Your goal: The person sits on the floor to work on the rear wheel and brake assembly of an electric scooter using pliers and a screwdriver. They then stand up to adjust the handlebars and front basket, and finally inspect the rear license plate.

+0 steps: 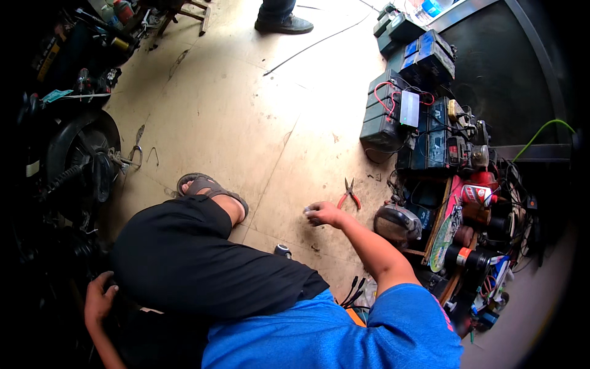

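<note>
My right hand [324,214] is held over the floor, its fingers curled together around a small silvery thing too small to name. Just beyond it lie pliers [350,195] with red handles, their jaws spread. At the lower left, my left hand [99,297] is beside my knee, near dark machine parts. Its thumb and forefinger are apart with nothing visible between them, and shadow hides the other fingers. A small grey, round-ended object [283,250] stands on the floor by my thigh.
A black wheel [83,163] with machine parts is on the left. Several batteries [381,120] line the right, above a cluttered shelf with a red bottle [478,195]. A dark cable [319,43] crosses the floor near another person's shoe [284,25].
</note>
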{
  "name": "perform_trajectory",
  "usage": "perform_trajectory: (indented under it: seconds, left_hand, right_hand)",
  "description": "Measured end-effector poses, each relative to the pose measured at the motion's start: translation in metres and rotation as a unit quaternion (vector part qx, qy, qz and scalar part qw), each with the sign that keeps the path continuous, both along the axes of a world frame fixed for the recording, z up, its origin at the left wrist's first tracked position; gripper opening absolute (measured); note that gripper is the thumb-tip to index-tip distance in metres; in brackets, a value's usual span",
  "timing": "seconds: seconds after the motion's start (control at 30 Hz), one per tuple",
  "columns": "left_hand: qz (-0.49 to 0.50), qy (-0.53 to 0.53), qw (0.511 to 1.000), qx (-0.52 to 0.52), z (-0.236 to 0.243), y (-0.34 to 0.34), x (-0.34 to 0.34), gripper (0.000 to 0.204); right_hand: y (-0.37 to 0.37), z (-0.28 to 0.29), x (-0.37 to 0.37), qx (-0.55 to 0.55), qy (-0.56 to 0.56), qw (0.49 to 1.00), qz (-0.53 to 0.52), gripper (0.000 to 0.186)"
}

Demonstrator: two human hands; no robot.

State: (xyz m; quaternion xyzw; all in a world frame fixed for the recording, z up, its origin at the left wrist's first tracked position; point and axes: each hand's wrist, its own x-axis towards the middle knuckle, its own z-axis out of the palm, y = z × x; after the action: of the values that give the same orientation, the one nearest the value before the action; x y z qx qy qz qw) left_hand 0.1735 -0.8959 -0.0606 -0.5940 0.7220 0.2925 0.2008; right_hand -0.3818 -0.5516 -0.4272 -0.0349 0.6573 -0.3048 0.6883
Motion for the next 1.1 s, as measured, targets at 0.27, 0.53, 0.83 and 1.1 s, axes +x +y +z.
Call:
perform_trajectory:
  seconds: [0.27, 0.53, 0.83, 1.1]
  left_hand:
    - [-0.1, 0.065, 0.985, -0.126, 0.017, -0.013, 0.009, 0.042]
    - [-0.01, 0.114, 0.944, -0.31, 0.077, -0.008, 0.022, 0.04]
    - [-0.077, 0.194, 0.952, -0.224, 0.058, -0.007, 0.033, 0.038]
    - [-0.173, 0.104, 0.976, 0.081, 0.026, -0.022, 0.022, 0.042]
  right_hand:
    - [-0.14, 0.024, 0.05, -0.085, 0.082, 0.992, 0.051, 0.036]
    - [-0.246, 0.014, 0.069, -0.308, 0.045, 0.95, -0.029, 0.03]
    - [-0.408, 0.131, 0.096, -0.256, 0.08, 0.947, 0.174, 0.035]
    - [-0.463, 0.127, 0.097, -0.17, 0.102, 0.93, 0.309, 0.033]
